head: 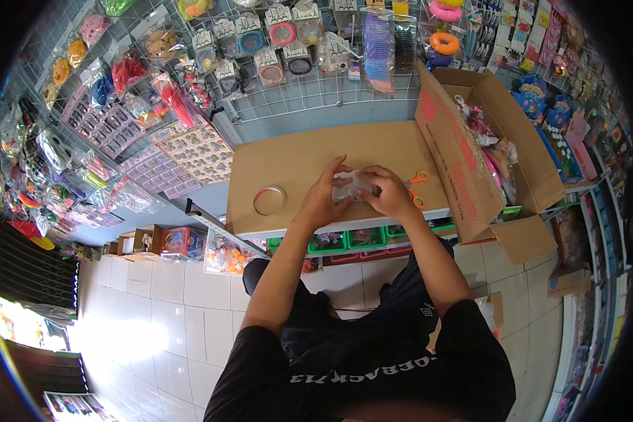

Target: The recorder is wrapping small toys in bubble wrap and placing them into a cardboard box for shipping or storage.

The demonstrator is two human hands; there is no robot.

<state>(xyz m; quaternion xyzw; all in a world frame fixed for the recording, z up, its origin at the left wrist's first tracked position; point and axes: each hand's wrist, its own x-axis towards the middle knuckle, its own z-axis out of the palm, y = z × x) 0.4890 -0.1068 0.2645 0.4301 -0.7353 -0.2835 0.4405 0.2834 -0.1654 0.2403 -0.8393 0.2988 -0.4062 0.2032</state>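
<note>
Between both hands is a small clear plastic packet [354, 185], just above the brown tabletop [306, 153]. My left hand [324, 194] grips its left side, with the index finger raised. The fingers and thumb of my right hand [390, 191] hold the right side. What the packet contains is too blurred to tell. Orange-handled scissors [418, 189] lie on the table just right of my right hand, their blades partly hidden by it. A roll of tape [269, 200] rests flat on the left part of the table.
A large open cardboard box [456, 158] with bagged goods stands at the table's right end. Behind the table, a wire grid [316, 103] carries hair ties and combs [379, 50]. Green baskets [366, 237] sit on a shelf below. A metal bracket [211, 224] juts out at the left.
</note>
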